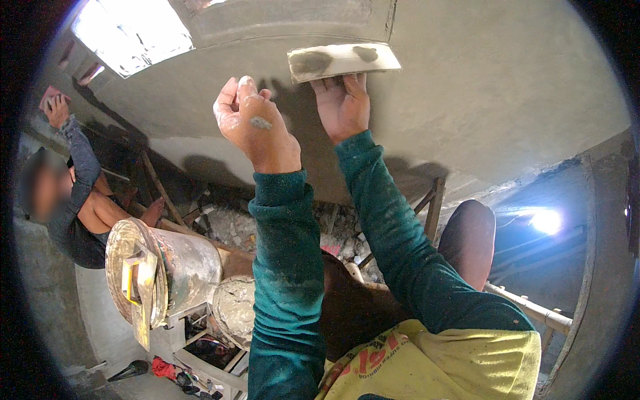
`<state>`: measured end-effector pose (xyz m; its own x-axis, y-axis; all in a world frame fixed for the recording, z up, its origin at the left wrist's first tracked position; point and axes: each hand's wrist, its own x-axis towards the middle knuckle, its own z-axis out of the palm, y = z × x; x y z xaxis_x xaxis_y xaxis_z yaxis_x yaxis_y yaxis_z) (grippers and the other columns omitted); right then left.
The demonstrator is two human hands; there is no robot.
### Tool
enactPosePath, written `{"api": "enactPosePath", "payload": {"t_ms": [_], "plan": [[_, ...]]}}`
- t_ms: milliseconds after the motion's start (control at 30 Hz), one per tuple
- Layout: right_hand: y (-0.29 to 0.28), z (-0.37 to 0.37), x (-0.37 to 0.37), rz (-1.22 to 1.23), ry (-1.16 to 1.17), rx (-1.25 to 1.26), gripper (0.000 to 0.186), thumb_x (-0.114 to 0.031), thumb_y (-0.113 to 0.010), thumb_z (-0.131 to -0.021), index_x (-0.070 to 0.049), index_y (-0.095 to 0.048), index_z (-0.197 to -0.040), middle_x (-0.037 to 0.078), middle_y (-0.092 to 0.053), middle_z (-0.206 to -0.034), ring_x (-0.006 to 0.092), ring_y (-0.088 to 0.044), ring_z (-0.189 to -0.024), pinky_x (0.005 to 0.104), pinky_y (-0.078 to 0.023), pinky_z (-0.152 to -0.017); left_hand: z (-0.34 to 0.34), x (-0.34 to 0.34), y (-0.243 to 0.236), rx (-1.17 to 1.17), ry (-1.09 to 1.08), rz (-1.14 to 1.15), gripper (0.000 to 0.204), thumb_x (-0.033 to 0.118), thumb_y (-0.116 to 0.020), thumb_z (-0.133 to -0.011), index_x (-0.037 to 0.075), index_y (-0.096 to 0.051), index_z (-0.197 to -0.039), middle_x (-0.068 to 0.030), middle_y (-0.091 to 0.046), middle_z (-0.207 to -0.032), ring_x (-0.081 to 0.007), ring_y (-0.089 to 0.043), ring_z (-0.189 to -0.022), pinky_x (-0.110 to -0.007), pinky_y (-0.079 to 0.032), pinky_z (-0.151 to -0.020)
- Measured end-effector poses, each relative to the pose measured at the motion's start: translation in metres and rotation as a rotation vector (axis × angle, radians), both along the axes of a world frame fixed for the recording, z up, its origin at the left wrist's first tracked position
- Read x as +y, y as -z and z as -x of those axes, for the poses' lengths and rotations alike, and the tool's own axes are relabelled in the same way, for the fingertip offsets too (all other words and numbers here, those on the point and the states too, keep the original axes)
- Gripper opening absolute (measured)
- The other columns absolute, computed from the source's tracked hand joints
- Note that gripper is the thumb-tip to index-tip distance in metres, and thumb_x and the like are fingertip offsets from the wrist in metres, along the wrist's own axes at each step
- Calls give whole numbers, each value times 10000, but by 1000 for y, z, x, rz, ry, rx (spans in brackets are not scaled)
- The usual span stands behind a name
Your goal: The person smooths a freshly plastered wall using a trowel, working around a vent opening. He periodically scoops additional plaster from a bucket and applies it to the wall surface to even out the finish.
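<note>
My left hand [257, 123] is raised beside the grey wall [480, 80], back toward me, with a grey smear on it and fingers curled; whatever they may hold is hidden. My right hand [343, 107] grips a flat, pale rectangular plastering float [343, 61] from below, its face marked with two dark patches, against the wall. Below my left forearm stands a plaster-smeared bucket [187, 273] with a yellow-handled trowel [139, 293] lying across its top, beside a round container of grey mix [233, 313].
A co-worker [83, 213] sits at the left, a hand raised on a pink block [50, 100]. A bright opening [130, 37] is upper left. A bamboo rail [533, 310], wooden supports [433, 207] and a bright lamp [545, 220] are right. Rubble [220, 223] lies below.
</note>
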<state>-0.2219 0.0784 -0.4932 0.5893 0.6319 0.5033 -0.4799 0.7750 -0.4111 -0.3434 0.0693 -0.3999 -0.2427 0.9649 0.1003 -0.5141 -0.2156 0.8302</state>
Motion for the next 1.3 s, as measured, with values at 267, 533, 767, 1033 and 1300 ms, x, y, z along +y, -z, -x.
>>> {"api": "enactPosePath", "payload": {"t_ms": [267, 533, 767, 1033, 1300], "plan": [[9, 4, 24, 176, 265, -185, 480, -75, -572, -984, -199, -453, -1432, 71, -540, -1407, 337, -515, -1340, 598, -445, -1134, -1, 6, 9, 22, -51, -42, 223, 179, -670, -945, 47, -582, -1101, -7, -588, -805, -115, -585, -678, -258, -461, -604], [12, 35, 45, 381, 639, -616, 461, -53, -533, -1015, -194, -434, -1442, 72, -547, -1380, 308, -581, -1269, 537, -524, -1053, -2, -1, 1, -50, -48, -154, 262, 132, -653, -969, -3, -563, -1175, -35, -593, -869, -122, -593, -708, -244, -489, -634], [9, 29, 15, 384, 743, -787, 503, -78, -562, -1008, -190, -414, -1475, 72, -544, -1379, 319, -547, -1303, 550, -485, -1107, 6, -8, -5, -15, -15, -73, 239, 59, -606, -989, -1, -521, -1204, -49, -572, -977, -100, -572, -747, -222, -509, -685], [4, 10, 15, 222, 240, -206, 443, -102, -539, -1020, -189, -452, -1445, 84, -531, -1401, 328, -513, -1330, 597, -424, -1154, 3, -10, -8, -41, 3, -66, 235, 62, -602, -983, 9, -522, -1197, -40, -555, -990, -95, -564, -768, -221, -519, -694], [15, 37, 63, 174, 353, -412, 416, -107, -503, -1042, -187, -422, -1442, 77, -530, -1400, 330, -516, -1344, 592, -447, -1133, 15, -10, -13, -39, -65, -106, 256, 64, -605, -980, 0, -531, -1216, -21, -549, -971, -77, -562, -787, -214, -518, -699]]}}
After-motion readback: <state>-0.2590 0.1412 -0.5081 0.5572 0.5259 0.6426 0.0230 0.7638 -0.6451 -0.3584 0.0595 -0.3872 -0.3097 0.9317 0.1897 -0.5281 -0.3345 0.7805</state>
